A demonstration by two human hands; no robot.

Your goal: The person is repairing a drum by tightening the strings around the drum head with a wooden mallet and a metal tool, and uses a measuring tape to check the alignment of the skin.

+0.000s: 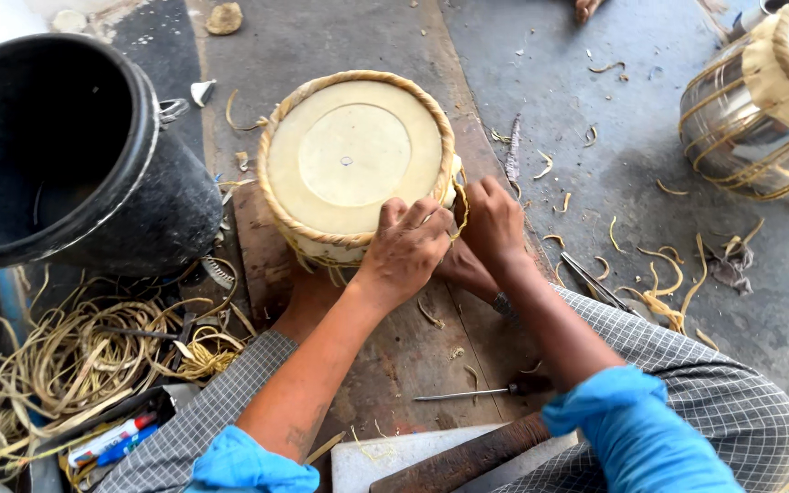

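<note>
Head view. A small drum (355,164) with a pale skin head and a braided cane hoop stands on a wooden board (394,356) on the floor, near the centre of the scene, held between the person's feet. The left hand (404,251) rests on the near rim, fingers (413,219) curled down over the hoop and pressing it. The right hand (493,224) sits just right of it, fingers closed on a thin cane strip (458,208) at the drum's right edge; how much of the strip they enclose cannot be told.

For good work here, in my judgement: keep the left hand pressing the hoop flat while the right draws the strip taut, and keep the drum braced so it does not turn.

A black bucket (57,146) lies tipped at far left, loose cane coils (84,356) near left. A metal awl (468,393) lies on the board near the person. A second drum (769,110) stands at far right.
</note>
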